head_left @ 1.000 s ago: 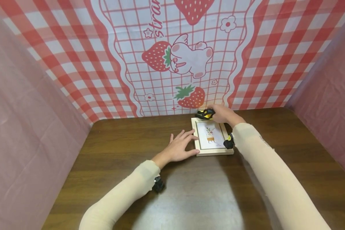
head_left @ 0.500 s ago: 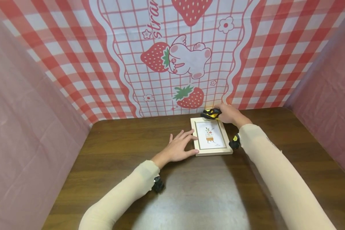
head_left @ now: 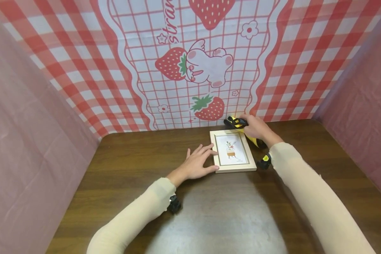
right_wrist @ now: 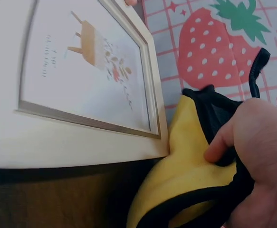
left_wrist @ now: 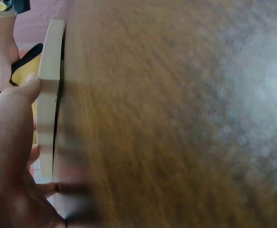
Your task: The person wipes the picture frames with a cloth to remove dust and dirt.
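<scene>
A cream-coloured picture frame (head_left: 233, 150) with a potted-plant print lies face up near the table's back edge. My left hand (head_left: 195, 165) rests its spread fingers along the frame's left edge; in the left wrist view its thumb is at the frame's corner (left_wrist: 50, 61). At the frame's far right corner, my right hand (head_left: 257, 128) pinches a soft yellow cloth item with black trim (right_wrist: 190, 166) and a black strap. In the right wrist view, the thumb presses on the yellow cloth beside a dark opening. The cloth runs down against the frame's outer side, and the palm hides part of it.
The brown wooden table (head_left: 139, 155) ends at a red-and-white strawberry-print cloth (head_left: 206, 63) hanging behind it. Pink curtains (head_left: 28, 141) hang on both sides. Each wrist wears a small black camera (head_left: 174, 204).
My right hand has shifted right with the yellow cloth item, whose yellow part now shows along the frame's right side. The left hand and the frame stay nearly where they were.
</scene>
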The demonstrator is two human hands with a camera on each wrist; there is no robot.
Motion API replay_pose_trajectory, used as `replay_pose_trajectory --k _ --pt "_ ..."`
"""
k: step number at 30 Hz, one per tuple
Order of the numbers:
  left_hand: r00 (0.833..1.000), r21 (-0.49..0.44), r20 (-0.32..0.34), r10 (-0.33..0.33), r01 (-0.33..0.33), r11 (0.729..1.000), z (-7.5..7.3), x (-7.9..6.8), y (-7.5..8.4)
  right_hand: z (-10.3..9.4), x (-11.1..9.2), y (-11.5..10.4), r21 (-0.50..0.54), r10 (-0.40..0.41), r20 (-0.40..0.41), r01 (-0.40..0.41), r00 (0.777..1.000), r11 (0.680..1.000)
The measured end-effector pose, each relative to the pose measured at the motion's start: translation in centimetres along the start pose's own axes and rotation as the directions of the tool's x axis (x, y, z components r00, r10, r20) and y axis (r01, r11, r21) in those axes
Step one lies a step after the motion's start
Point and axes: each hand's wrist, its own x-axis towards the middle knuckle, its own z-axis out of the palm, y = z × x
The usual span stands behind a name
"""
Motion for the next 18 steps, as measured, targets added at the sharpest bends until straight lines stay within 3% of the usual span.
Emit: replay_pose_trajectory --k 11,18 --pt "1.0 -0.002 -0.002 0.004 -0.004 1.0 -0.1 -0.1 0.2 1.2 -2.3 -0.2 0.121 0.04 -0.124 -0.025 0.992 0.992" --pt "1.0 0.002 -0.006 0.006 -0.006 1.0 0.0 -0.1 0.2 1.7 -4.8 -0.8 0.183 0.077 -0.148 -0.049 0.986 0.982"
